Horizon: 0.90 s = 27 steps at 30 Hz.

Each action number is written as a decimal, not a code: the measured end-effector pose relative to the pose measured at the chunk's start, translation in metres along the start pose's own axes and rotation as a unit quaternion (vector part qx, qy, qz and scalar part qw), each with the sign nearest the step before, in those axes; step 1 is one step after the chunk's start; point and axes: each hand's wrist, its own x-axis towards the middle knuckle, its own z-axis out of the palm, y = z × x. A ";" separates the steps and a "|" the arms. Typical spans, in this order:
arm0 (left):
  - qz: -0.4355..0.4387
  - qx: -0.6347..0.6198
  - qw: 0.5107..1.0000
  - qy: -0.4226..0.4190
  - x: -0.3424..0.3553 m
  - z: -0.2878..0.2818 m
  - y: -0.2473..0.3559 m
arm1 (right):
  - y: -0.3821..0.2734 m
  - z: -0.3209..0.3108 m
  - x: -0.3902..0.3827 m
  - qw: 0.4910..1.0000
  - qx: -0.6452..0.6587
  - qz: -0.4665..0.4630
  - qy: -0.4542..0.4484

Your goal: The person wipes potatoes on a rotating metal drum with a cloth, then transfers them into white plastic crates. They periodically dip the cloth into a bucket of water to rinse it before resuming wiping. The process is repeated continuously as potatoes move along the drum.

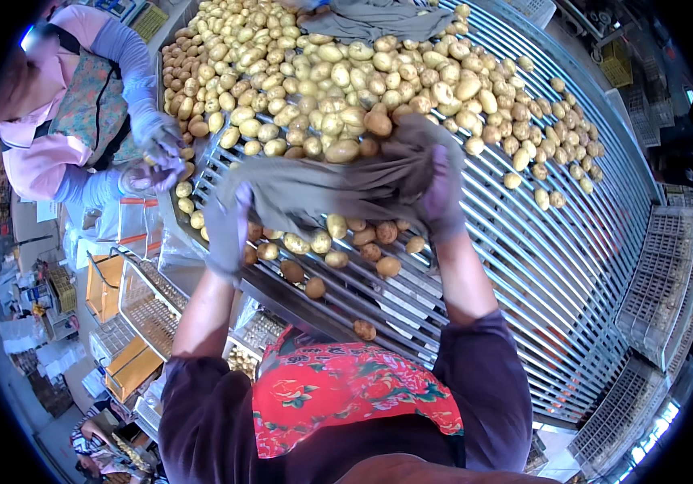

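Observation:
A grey cloth (322,187) is stretched and bunched between my two hands, slightly blurred, over the potatoes (346,77). My left hand (227,230), in a grey and lilac glove, is closed on the cloth's left end. On the other end, my right hand (441,194) in a similar glove grips a gathered fold. Beneath and in front of the cloth, several loose potatoes (320,240) lie on the metal bars of a slatted table (524,266). A lone potato (364,329) rests close to my apron.
A co-worker's gloved hands (153,157) are at the table's left edge. Another grey cloth (378,19) lies over the far potatoes. Plastic crates (659,282) stand along the right side, and more crates (149,302) are at the lower left.

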 end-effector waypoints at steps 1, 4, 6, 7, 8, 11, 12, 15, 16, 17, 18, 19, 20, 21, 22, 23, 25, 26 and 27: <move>0.044 0.022 0.999 0.022 0.021 0.006 -0.004 | -0.016 -0.009 0.001 0.993 0.105 -0.052 0.002; 0.124 0.222 0.967 -0.002 0.067 0.062 -0.015 | -0.008 -0.009 -0.013 0.979 -0.133 -0.118 0.097; 0.137 0.368 0.913 -0.110 0.071 0.118 -0.014 | 0.067 -0.030 -0.022 0.806 -0.525 -0.269 0.044; 0.153 0.422 0.879 -0.161 0.071 0.141 -0.027 | 0.067 -0.005 -0.020 0.805 -0.553 -0.212 0.028; 0.256 0.442 0.845 -0.157 0.081 0.156 -0.066 | 0.058 0.027 -0.017 0.802 -0.575 -0.159 0.009; 0.370 0.521 0.752 -0.161 0.140 0.169 -0.065 | 0.051 0.037 0.022 0.821 -0.557 -0.120 0.027; 0.273 0.585 0.742 -0.181 0.159 0.173 -0.059 | 0.034 0.037 0.043 0.863 -0.501 -0.040 -0.053; 0.272 0.518 0.805 -0.097 0.163 0.188 -0.084 | 0.036 0.031 0.060 0.840 -0.542 -0.009 0.022; 0.261 0.508 0.814 -0.107 0.149 0.184 -0.085 | 0.046 0.029 0.044 0.824 -0.563 -0.027 0.053; 0.310 0.462 0.810 -0.185 0.126 0.161 -0.083 | 0.054 0.021 0.022 0.837 -0.538 -0.090 0.035; 0.311 0.497 0.768 -0.258 0.109 0.135 -0.076 | 0.056 0.014 -0.003 0.847 -0.510 -0.152 0.012; 0.270 0.431 0.804 -0.308 0.091 0.103 -0.060 | 0.036 0.024 -0.019 0.822 -0.545 -0.166 0.002; 0.267 0.474 0.786 -0.293 0.094 0.093 -0.069 | 0.020 0.041 -0.027 0.796 -0.576 -0.184 -0.014; 0.266 0.523 0.758 -0.285 0.094 0.081 -0.076 | 0.028 0.049 -0.027 0.788 -0.586 -0.177 -0.060; 0.266 0.568 0.726 -0.281 0.092 0.072 -0.081 | 0.042 0.057 -0.029 0.778 -0.597 -0.166 -0.103; 0.282 0.614 0.711 -0.193 0.109 0.076 -0.088 | 0.044 0.068 -0.017 0.759 -0.618 -0.151 -0.142; 0.252 0.598 0.758 -0.063 0.160 0.106 -0.097 | 0.048 0.090 0.036 0.703 -0.673 -0.117 -0.200; 0.218 0.535 0.816 -0.022 0.174 0.120 -0.084 | 0.059 0.094 0.054 0.683 -0.714 -0.127 -0.087; 0.219 0.546 0.806 -0.062 0.166 0.118 -0.077 | 0.058 0.089 0.070 0.773 -0.604 -0.194 0.017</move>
